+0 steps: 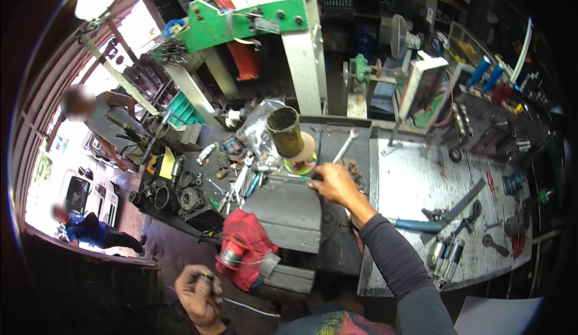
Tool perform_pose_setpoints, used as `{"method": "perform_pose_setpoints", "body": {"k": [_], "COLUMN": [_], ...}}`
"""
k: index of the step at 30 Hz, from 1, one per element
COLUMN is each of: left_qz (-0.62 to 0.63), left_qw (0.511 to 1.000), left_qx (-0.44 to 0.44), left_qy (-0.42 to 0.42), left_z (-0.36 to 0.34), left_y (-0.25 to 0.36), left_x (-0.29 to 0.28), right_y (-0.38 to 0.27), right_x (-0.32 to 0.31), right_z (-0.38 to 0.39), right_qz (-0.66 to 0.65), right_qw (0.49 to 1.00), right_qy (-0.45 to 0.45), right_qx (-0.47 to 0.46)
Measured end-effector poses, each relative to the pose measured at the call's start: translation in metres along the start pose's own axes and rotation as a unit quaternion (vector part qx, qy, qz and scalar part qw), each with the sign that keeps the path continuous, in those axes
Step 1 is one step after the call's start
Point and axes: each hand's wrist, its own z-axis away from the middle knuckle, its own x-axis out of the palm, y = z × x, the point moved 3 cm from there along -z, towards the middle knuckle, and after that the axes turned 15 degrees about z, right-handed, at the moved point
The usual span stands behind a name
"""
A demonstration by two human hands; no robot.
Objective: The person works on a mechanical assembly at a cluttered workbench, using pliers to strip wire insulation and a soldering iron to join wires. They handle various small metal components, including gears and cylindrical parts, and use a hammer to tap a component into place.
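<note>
My left hand (201, 293) is low at the left, in front of the bench. Its fingers are curled round a small dark piece (206, 276) with a yellowish tip, too small to name. My right hand (338, 184) reaches over the far end of the grey bench vise (283, 214). Thumb and forefinger are bent together there, and what lies between them is hidden. Just beyond stands a tall, dirty metal cylinder (286, 133), beside a pale disc-shaped piece (307, 145). A red cloth (244, 238) hangs at the vise's left, with a red-and-silver spool (232, 254) on it.
Spanners and small parts crowd the bench left of the vise, near black metal housings (190, 199). A metal-topped table (415, 178) at right carries a blue-handled tool (415, 224), a ratchet (495, 245) and cylindrical parts (448, 263). A green-and-white press frame (253, 25) rises behind. Two people are at left.
</note>
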Motion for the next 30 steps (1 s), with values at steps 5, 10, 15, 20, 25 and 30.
{"method": "perform_pose_setpoints", "body": {"k": [5, 10, 15, 20, 25, 30], "left_qz": [0.052, 0.065, 0.098, 0.135, 0.142, 0.165], "left_qw": [0.996, 0.987, 0.985, 0.986, 0.985, 0.984], "left_qx": [-0.075, -0.140, -0.140, -0.102, -0.091, -0.068], "left_qy": [0.024, 0.042, 0.029, 0.010, 0.024, 0.003], "left_z": [0.010, 0.000, -0.018, -0.023, -0.024, -0.030], "left_y": [-0.009, -0.011, -0.015, -0.006, -0.002, 0.004], "left_x": [-0.022, -0.033, -0.037, -0.049, -0.065, -0.056], "right_y": [-0.008, -0.037, -0.083, -0.087, -0.086, -0.061], "right_x": [-0.027, -0.156, -0.156, -0.127, -0.122, -0.154], "right_z": [0.008, 0.011, -0.107, -0.147, -0.148, -0.142], "right_qz": [0.081, -0.022, 0.232, 0.287, 0.293, 0.152], "right_qw": [0.995, 0.973, 0.942, 0.944, 0.938, 0.987], "right_qy": [0.039, 0.192, 0.116, -0.056, -0.094, -0.028], "right_qx": [-0.048, -0.130, -0.212, -0.151, -0.161, -0.051]}}
